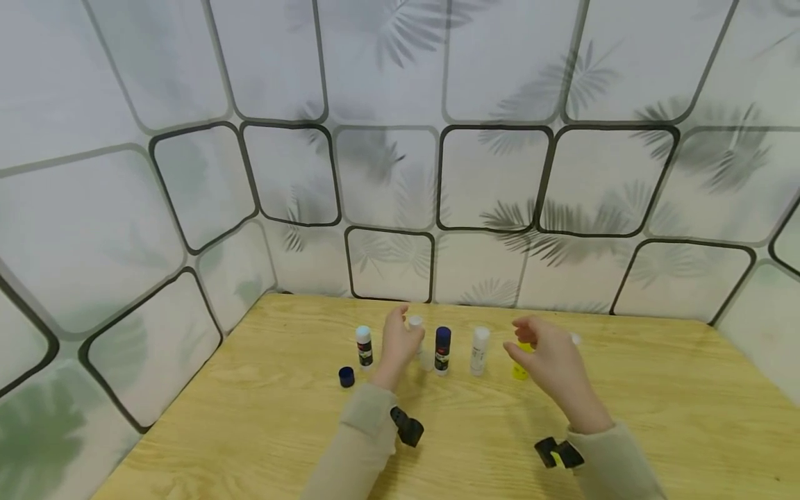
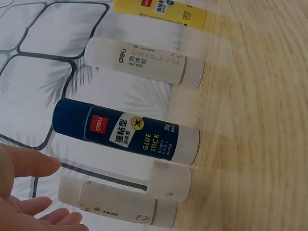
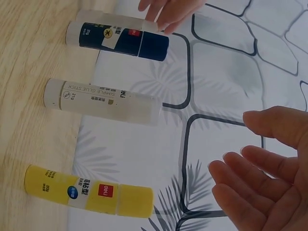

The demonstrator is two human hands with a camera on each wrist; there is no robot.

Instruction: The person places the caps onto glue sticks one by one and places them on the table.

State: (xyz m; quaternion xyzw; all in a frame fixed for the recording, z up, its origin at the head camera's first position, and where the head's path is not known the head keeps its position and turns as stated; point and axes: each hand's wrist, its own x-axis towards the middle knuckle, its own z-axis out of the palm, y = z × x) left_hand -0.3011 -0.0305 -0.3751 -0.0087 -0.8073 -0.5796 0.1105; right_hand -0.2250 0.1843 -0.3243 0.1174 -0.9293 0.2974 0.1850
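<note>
My left hand [image 1: 398, 342] is at a white glue stick [image 2: 118, 204], its thumb and fingers spread around the narrower top without visibly gripping it. A loose white cap [image 2: 168, 181] stands beside that stick. To the right stand a dark blue glue stick [image 1: 442, 351], another white glue stick [image 1: 478, 351] with its cap on, and a yellow glue stick [image 3: 89, 190]. Over the yellow one hovers my right hand [image 1: 553, 361], fingers relaxed and thumb apart, holding nothing; it partly hides that stick in the head view.
Left of my left hand stand a dark glue stick with a pale, uncapped top [image 1: 364, 346] and a dark blue cap [image 1: 346, 377]. A white top [image 1: 575, 339] shows behind my right hand. Patterned fabric [image 1: 387, 180] borders the back of the wooden table [image 1: 250, 417].
</note>
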